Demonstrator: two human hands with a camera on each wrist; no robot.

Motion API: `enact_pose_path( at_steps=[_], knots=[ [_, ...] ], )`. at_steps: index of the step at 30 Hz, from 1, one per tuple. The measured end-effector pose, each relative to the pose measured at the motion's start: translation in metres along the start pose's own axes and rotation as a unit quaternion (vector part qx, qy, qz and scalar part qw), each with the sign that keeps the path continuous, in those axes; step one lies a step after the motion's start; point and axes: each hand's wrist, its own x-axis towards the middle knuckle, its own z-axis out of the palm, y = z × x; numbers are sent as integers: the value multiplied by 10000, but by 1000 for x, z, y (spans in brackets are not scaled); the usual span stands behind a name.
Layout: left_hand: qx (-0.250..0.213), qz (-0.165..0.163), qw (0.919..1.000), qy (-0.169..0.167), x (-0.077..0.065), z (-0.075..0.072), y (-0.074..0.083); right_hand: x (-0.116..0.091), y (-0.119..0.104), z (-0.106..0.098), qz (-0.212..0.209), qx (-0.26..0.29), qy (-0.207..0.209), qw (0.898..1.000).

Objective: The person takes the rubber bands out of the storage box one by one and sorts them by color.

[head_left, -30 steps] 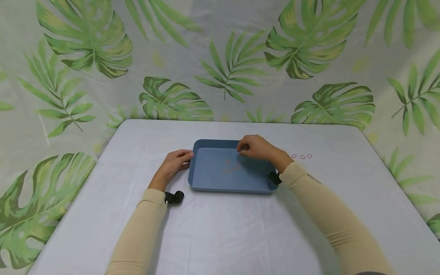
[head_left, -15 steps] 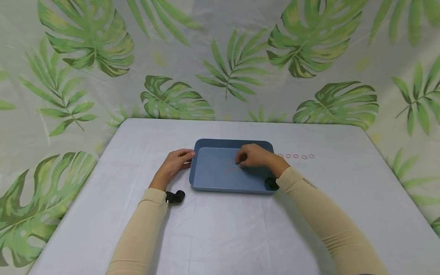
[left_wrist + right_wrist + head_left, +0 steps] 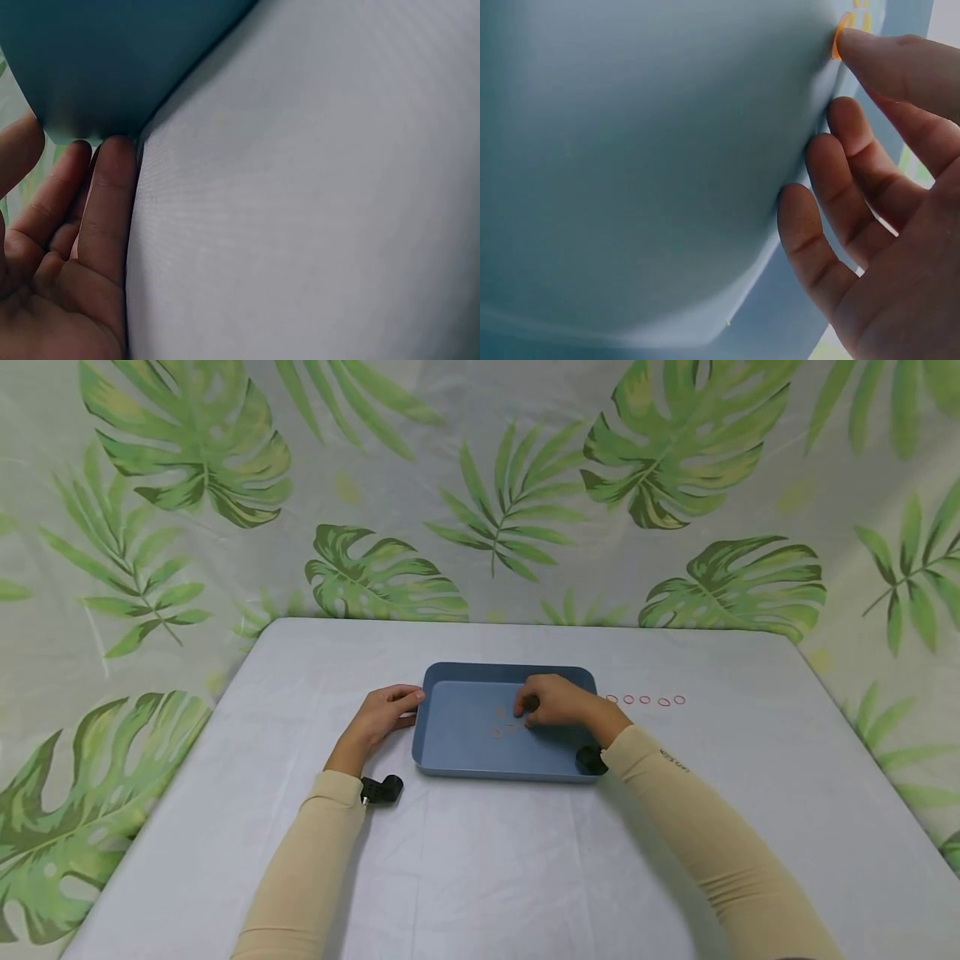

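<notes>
A shallow blue-grey tray (image 3: 465,760) lies on the table, with several small thin rubber bands (image 3: 498,734) scattered near its middle. My right hand (image 3: 557,700) reaches into the tray, fingers curved down and thumb apart from the index finger in the head view. In the right wrist view the thumb tip meets an orange rubber band (image 3: 836,46); the index fingertip is hidden behind the thumb. At the tray's left side, my left hand (image 3: 384,714) touches the rim with extended fingers. Its fingertips reach the tray wall (image 3: 97,90) in the left wrist view.
Several red rubber bands (image 3: 663,702) form a row on the white tablecloth (image 3: 495,868) to the right of the tray, level with its upper half. A leaf-patterned curtain (image 3: 495,485) hangs behind the table.
My right hand has moved from near the tray's far edge down toward the bands at its middle, uncovering more of the red row. The left hand stays at the rim.
</notes>
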Motion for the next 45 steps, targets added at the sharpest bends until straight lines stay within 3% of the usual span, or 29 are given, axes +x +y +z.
enact_pose_path(
  at_steps=[27,35,45],
  knots=[
    [13,-40,10000,10,0,0,2,-4,-2,-6,-105,6,-37,9999],
    [42,-14,10000,26,-1,0,1,-12,-7,-22,-138,426,651,9969],
    [-44,54,9999,-78,0,-1,-2,-38,-13,-44,-651,648,1228,9882]
  ],
)
